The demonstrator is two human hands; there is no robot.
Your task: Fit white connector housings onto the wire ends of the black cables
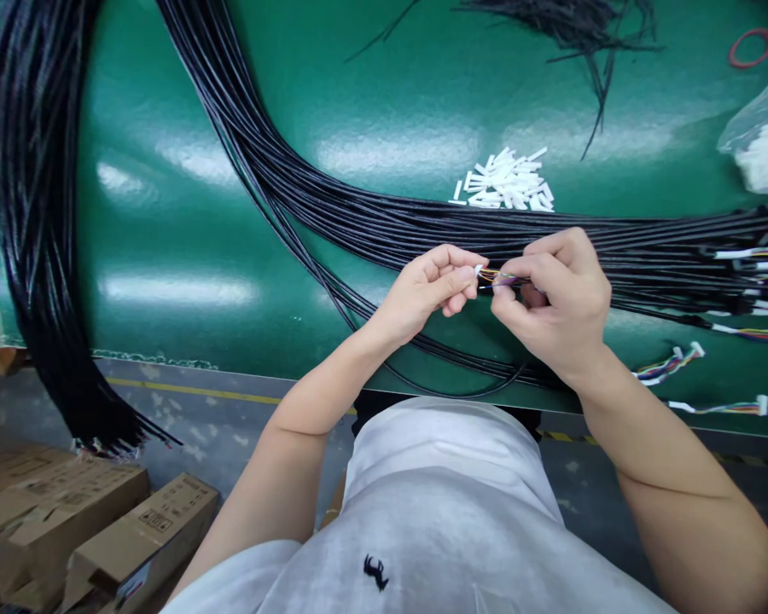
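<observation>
My left hand (430,288) pinches a small white connector (478,271) between thumb and forefinger. My right hand (554,294) is closed on the coloured wires (503,277) at the end of a black cable, a finger's width from the connector. Both hands hover over a thick bundle of black cables (371,223) that lies across the green table (185,230). A pile of loose white connectors (507,182) sits just beyond the hands.
The cable bundle loops left and hangs off the table edge (51,281). Finished cable ends with white plugs (752,256) lie at the right, and two short coloured harnesses (672,362). A plastic bag (765,136) and red ring (751,47) sit far right. Cardboard boxes (90,529) stand on the floor.
</observation>
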